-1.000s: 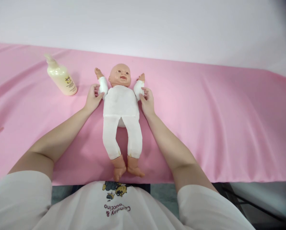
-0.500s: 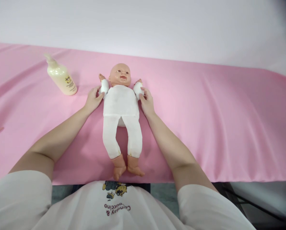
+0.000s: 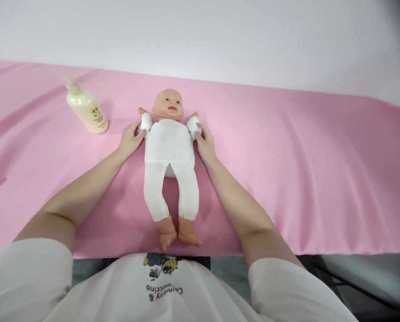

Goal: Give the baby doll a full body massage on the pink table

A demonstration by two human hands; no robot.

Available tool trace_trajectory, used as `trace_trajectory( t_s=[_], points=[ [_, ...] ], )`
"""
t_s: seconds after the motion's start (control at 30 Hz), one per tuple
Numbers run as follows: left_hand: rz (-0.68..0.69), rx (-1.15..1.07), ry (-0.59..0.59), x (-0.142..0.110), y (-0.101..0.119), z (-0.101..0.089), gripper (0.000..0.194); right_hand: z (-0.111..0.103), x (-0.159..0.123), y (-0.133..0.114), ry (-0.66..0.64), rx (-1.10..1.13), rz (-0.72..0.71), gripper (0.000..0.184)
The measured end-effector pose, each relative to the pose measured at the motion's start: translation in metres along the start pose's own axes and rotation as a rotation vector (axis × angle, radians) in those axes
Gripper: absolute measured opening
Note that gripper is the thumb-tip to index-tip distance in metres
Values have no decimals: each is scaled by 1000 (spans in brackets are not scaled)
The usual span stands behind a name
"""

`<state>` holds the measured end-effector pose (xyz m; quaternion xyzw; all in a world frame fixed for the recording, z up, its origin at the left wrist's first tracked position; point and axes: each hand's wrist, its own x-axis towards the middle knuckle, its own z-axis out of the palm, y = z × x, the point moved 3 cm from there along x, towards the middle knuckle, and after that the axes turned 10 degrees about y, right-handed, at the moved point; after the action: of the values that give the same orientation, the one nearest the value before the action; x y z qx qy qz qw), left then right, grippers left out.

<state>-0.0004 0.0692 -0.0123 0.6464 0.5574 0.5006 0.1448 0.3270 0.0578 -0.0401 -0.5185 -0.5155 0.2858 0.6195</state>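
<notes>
A baby doll (image 3: 169, 152) in a white suit lies on its back on the pink sheet (image 3: 287, 170), head away from me, feet at the near edge. My left hand (image 3: 130, 139) grips the doll's arm on the left side, fingers curled round the white sleeve. My right hand (image 3: 206, 142) holds the doll's other arm the same way. Both doll arms are bent up close beside its head.
A cream pump bottle (image 3: 85, 107) with a small label stands on the sheet to the left of the doll. A white wall runs behind the table. The sheet's near edge drops to a dark floor at bottom right.
Both doll arms were spread outward a second ago; my hands have pushed them inward and up, close to the head. The hands barely shifted otherwise.
</notes>
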Motion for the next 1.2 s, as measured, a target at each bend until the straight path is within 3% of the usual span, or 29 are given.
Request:
trace_trajectory(
  t_s=[0.3, 0.53, 1.2],
  points=[
    [-10, -30, -18, 0, 2, 0, 30, 0, 1, 0, -4, -4, -11, 56],
    [-75, -67, -30, -2, -1, 1, 42, 1, 0, -1, -6, -10, 3, 62],
    [-169, -411, -46, -1, -1, 3, 53, 6, 4, 2, -77, 188, 21, 66]
  ],
)
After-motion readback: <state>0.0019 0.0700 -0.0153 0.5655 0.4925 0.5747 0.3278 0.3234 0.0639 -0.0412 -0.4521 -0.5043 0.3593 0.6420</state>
